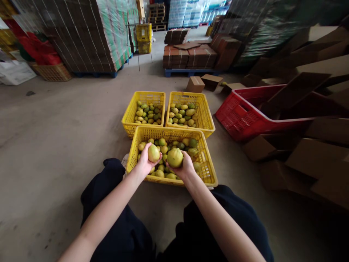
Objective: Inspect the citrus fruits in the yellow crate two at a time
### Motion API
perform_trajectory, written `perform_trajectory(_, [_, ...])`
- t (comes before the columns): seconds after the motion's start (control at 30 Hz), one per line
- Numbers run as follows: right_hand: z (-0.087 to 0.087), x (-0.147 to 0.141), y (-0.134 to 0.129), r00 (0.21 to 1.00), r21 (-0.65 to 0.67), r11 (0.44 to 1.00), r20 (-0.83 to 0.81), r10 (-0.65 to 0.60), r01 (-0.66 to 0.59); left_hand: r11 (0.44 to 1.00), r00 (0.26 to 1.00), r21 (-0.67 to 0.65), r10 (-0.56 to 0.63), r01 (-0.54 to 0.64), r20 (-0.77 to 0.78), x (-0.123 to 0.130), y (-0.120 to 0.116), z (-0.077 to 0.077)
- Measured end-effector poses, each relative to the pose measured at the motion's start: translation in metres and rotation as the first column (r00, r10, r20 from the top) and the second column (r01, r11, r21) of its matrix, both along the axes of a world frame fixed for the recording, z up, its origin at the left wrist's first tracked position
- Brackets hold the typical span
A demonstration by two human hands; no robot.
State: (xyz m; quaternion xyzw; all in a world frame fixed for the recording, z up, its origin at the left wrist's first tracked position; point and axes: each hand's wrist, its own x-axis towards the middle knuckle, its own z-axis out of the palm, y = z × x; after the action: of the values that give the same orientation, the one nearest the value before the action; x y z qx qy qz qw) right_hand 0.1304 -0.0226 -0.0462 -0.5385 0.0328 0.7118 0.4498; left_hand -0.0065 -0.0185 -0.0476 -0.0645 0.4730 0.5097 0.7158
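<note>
Over the near yellow crate (209,171), my left hand (147,160) is wrapped round a yellow-green fruit (153,153). Beside it, a short gap away, my right hand (185,165) holds a larger, rounder green-yellow fruit (175,158) from below and the right. Several yellow and green fruits (160,173) lie in the near crate under both hands. Behind it stand two more yellow crates, the back left one (128,122) and the back right one (208,122), each with several similar fruits inside.
A red crate (237,120) holding cardboard stands at the right, with a heap of cardboard boxes (316,156) around it. Small cartons (195,84) lie behind the yellow crates. Farther back are stacked flat boxes (189,57) on a blue pallet and a wrapped stack (81,36).
</note>
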Motion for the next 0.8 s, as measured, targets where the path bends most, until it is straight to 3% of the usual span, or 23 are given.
perform_trajectory(0.23, [-0.0001, 0.0005, -0.0002, 1.000, -0.001, 1.000, -0.005, -0.006, 0.006, 0.999, 0.998, -0.043, -0.032, 0.034, 0.055, 0.0004, -0.0017, -0.0012])
perform_trajectory(0.5, [-0.0046, 0.0022, 0.0001, 0.998, 0.006, 1.000, -0.068, -0.010, 0.011, 0.998, 0.997, 0.012, -0.063, 0.063, 0.053, -0.0011, -0.0024, 0.0028])
perform_trajectory(0.8, [-0.0005, 0.0005, -0.0010, 1.000, 0.021, 1.000, -0.025, 0.008, -0.008, 0.982, 0.980, -0.024, -0.184, 0.186, 0.073, -0.0041, -0.0005, 0.0046])
